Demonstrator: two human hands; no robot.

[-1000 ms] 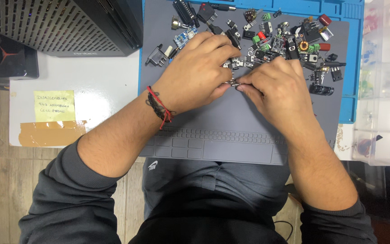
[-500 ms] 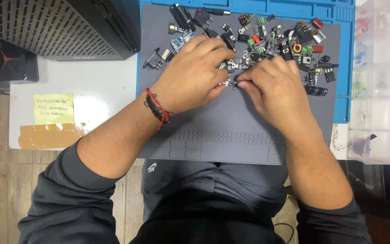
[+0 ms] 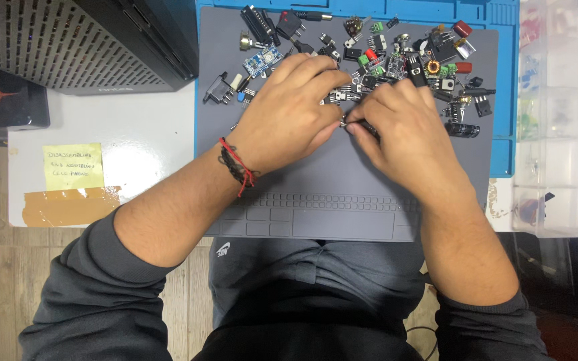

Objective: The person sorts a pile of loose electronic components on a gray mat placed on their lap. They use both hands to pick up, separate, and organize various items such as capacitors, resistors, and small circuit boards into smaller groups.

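Head view: the left hand [image 3: 289, 113] and right hand [image 3: 403, 130] meet fingertip to fingertip over the grey work mat [image 3: 369, 194], pinching a small metal-legged component [image 3: 344, 122] between them. The component sits near the mat's centre, just below the heap of loose electronic parts [image 3: 396, 53] along the mat's far edge. The mat's near half lies bare.

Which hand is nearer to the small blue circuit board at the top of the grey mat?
The left hand: its fingers lie just right of the blue circuit board. The right hand is farther right.
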